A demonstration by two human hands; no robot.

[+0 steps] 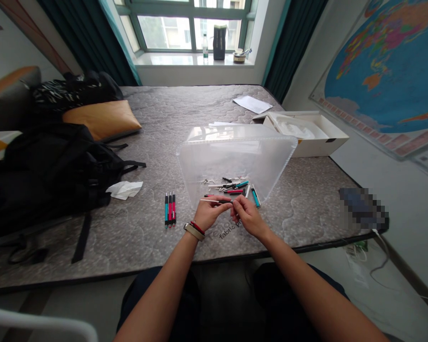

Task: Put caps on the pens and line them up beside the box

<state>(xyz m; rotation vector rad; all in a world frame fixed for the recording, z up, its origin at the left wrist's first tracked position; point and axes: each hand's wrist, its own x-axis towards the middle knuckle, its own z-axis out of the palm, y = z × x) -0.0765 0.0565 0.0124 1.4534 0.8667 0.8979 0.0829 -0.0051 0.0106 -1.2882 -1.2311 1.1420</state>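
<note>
While L hand [207, 213] & R hand [248, 216] pinch pen pts [224, 202], mattress txt [228, 232] reads "fabric".

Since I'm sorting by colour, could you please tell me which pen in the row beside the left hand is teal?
The slim teal-and-black pen at the end farthest from the left hand; its neighbours, slim red-and-black pens, lie nearer.
</note>
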